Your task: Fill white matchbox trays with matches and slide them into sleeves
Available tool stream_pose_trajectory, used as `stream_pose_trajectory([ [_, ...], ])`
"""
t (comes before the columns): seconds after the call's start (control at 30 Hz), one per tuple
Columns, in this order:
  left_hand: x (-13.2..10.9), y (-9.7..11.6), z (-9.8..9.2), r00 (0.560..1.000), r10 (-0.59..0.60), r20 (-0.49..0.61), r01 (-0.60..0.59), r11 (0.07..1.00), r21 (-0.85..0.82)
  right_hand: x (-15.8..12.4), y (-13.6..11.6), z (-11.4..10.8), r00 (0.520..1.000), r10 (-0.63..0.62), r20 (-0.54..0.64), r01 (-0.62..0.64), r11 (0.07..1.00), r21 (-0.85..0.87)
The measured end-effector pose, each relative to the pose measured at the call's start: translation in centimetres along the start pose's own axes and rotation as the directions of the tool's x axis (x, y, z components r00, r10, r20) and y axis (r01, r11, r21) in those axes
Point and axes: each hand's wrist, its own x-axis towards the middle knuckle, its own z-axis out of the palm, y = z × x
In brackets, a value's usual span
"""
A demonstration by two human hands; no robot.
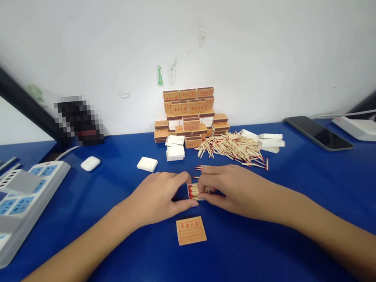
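The left hand (161,193) holds the left end of a small matchbox tray (188,192) between thumb and forefinger, the thumb lying along its near side and the forefinger bent to its far corner. The right hand (226,183) is curled over the tray's right end, fingertips bunched down on the matches (194,192) that lie lengthwise inside, red heads toward the tray's left end; the fingers hide their own tips, so I cannot tell whether they pinch a match or only press. Just on the near side of the tray, an orange matchbox sleeve (191,230) lies flat on the blue table (251,258). Just beyond the tray are a few loose matches (201,167), partly behind the right hand. Farther beyond it and to its left lies a white tray (147,164); more nearly straight beyond is a stack of white trays (175,152). A heap of matches (234,146) spreads beyond the tray to its right, with further white trays (271,142) at the heap's far side from it. Behind all these, orange matchboxes (190,108) are stacked up. Well to the tray's right lies a dark phone (319,131); well to its left, a power strip (63,168).
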Motion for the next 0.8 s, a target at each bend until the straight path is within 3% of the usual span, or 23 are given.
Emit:
stream_pose_trajectory([
  [0.13,0.0,0.0,0.0,1.0,0.002,-0.002,-0.002,1.0,-0.004,0.1,-0.1,0.1,1.0,0.006,0.004,-0.006,1.0,-0.005],
  [0.3,-0.1,0.0,0.0,1.0,-0.015,0.011,0.015,1.0,-0.009,-0.1,0.8,-0.4,0.997,0.021,-0.072,-0.023,1.0,-0.021],
  [0.43,-0.2,0.1,0.0,1.0,-0.023,0.011,0.023,0.999,-0.023,-0.5,2.0,-1.6,0.982,0.135,-0.135,-0.148,0.985,-0.094],
  [0.6,-0.1,0.1,0.0,1.0,-0.026,0.013,0.027,0.999,-0.024,-0.8,2.8,-2.0,0.977,0.211,-0.043,-0.215,0.97,-0.111],
  [0.8,-0.1,0.1,0.0,0.999,-0.031,0.022,0.032,0.999,-0.018,-0.7,2.5,-0.7,0.975,0.221,0.017,-0.219,0.973,-0.076],
])
